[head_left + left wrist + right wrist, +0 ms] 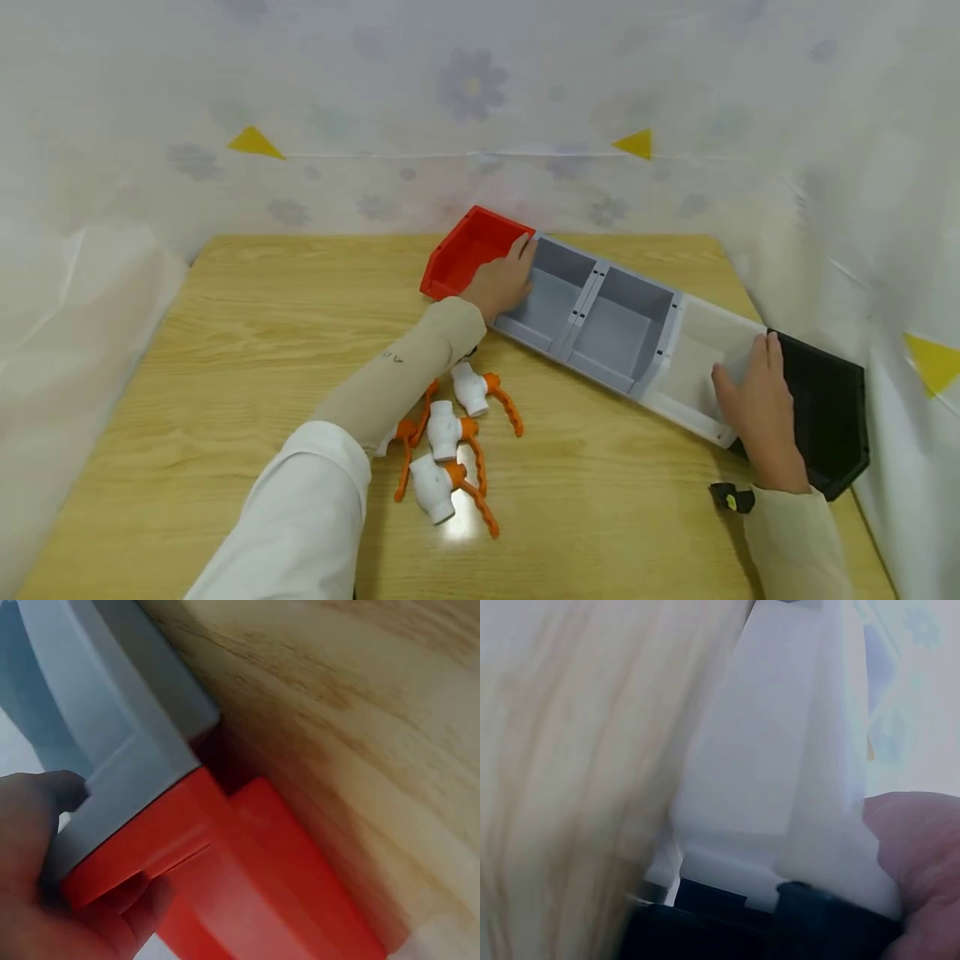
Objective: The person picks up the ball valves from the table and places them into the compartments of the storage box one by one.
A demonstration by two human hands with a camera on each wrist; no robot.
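Observation:
A row of joined storage bins lies at a slant: a red bin (468, 254), two grey bins (543, 304), a white bin (693, 354) and a black bin (832, 408). My left hand (501, 283) grips the walls where red meets grey, thumb (64, 789) on the grey side and fingers on the red side. At the other end my right hand (767, 412) holds the walls between white and black, its thumb over the white bin. Several white valves (444, 429) with orange handles lie in front of the row, one partly hidden by the left sleeve.
The bins stand on a wood-grain table (285, 333). White flowered sheeting (472, 125) hangs behind it and at both sides, with yellow triangles on it. The black bin's outer end lies close to the right-hand sheeting. A small black device (731, 497) sits at the right wrist.

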